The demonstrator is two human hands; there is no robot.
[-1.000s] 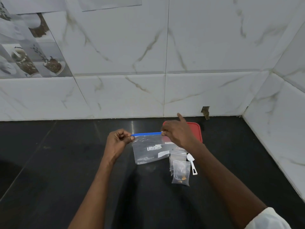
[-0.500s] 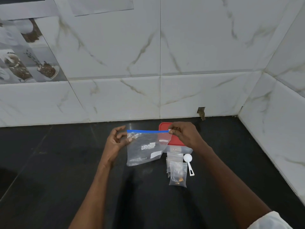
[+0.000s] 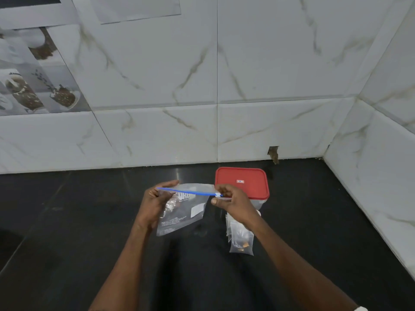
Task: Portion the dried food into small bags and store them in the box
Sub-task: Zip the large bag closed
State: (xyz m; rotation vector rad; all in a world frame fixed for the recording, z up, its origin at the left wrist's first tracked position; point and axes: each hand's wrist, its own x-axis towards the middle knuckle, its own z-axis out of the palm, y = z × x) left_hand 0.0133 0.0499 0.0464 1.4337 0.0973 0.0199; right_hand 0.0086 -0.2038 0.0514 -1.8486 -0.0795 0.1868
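Note:
A clear zip bag (image 3: 186,212) with a blue slider strip along its top hangs above the black counter, a little dried food showing near its left side. My left hand (image 3: 155,203) grips its left upper corner. My right hand (image 3: 231,200) pinches the white slider at the right end of the strip. Behind my right hand stands a clear box with a red lid (image 3: 242,182), lid on. Several small clear bags (image 3: 240,237) lie below my right wrist, the top one holding a few orange-brown bits.
The black counter (image 3: 67,221) runs to white marble-tiled walls at the back and on the right. A white spoon (image 3: 258,213) peeks out behind my right wrist. A small hole (image 3: 273,153) shows in the back wall tile.
The bag has tilted and its mouth now looks parted behind the strip. My right hand stays at the slider end. The camera moved closer, revealing the whole red lid.

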